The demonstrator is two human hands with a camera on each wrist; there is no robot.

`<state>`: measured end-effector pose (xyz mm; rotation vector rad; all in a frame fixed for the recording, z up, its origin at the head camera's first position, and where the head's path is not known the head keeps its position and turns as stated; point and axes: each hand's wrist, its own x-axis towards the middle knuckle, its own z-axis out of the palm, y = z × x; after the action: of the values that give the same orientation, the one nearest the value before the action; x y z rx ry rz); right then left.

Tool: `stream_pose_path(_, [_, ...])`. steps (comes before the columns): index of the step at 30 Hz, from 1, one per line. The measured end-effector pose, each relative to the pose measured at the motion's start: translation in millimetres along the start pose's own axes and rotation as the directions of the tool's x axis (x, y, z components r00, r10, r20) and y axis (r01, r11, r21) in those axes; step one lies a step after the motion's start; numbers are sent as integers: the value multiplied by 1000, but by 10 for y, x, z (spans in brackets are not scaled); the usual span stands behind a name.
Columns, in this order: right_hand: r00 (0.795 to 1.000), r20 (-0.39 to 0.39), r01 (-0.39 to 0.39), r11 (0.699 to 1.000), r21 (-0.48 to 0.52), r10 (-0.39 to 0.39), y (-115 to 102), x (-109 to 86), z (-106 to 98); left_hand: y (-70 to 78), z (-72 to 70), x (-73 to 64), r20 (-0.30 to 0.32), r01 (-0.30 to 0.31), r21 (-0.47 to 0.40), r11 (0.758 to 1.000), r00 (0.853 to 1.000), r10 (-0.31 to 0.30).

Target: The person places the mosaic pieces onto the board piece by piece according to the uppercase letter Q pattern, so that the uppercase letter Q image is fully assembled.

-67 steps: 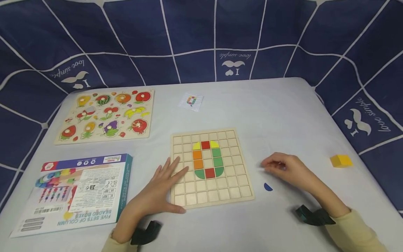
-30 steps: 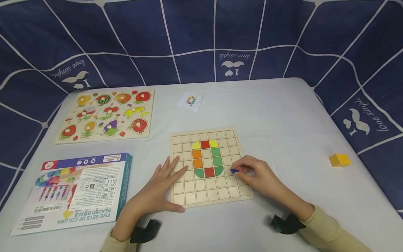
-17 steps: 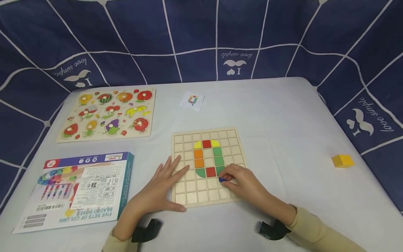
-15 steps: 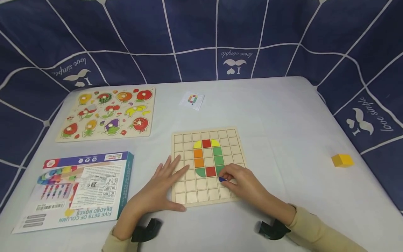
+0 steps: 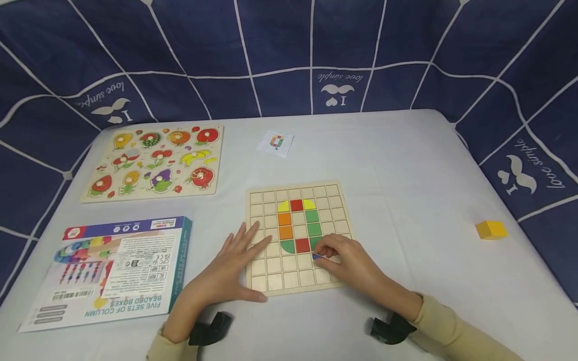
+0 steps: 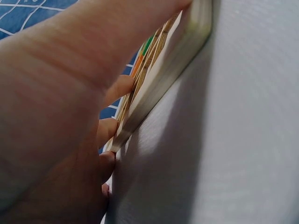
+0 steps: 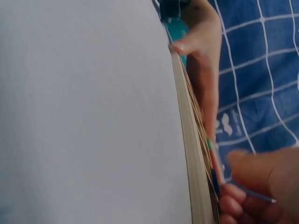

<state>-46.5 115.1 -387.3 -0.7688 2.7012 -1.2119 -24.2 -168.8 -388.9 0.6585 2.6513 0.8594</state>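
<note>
A square wooden grid board [image 5: 284, 282] lies at the middle of the table, with red, orange, yellow and green tiles [image 5: 313, 229] set in a ring. My left hand [image 5: 228, 271] rests spread across the board's left edge, its thumb at the near corner. At the lower right of the ring, my right hand [image 5: 347, 258] pinches a small blue half-round tile [image 5: 317, 256] between thumb and fingers, low over a grid cell just below a green corner tile. The right wrist view shows that blue tile [image 7: 215, 179] down at the board's surface beside the fingertips.
A fruit peg puzzle [image 5: 153, 163] lies at the back left, with a flat bead-set box [image 5: 108, 273] in front of it. A small picture card [image 5: 276, 144] lies behind the board. On the right side of the table sits a yellow block [image 5: 491, 230].
My right hand has picked up the blue tile from the table right of the board and carried it left to the grid. Over the last half second it barely moves. The left hand stays put.
</note>
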Motion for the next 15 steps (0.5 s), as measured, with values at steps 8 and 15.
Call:
stream_pose_path(8, [983, -181, 49, 997, 59, -38, 120, 0, -224, 19, 10, -3, 19, 10, -13, 1000, 1000, -10])
stream_pose_path(15, [964, -258, 64, 998, 21, -57, 212, -17, -331, 32, 40, -20, 22, 21, -24, 999, 1000, -21])
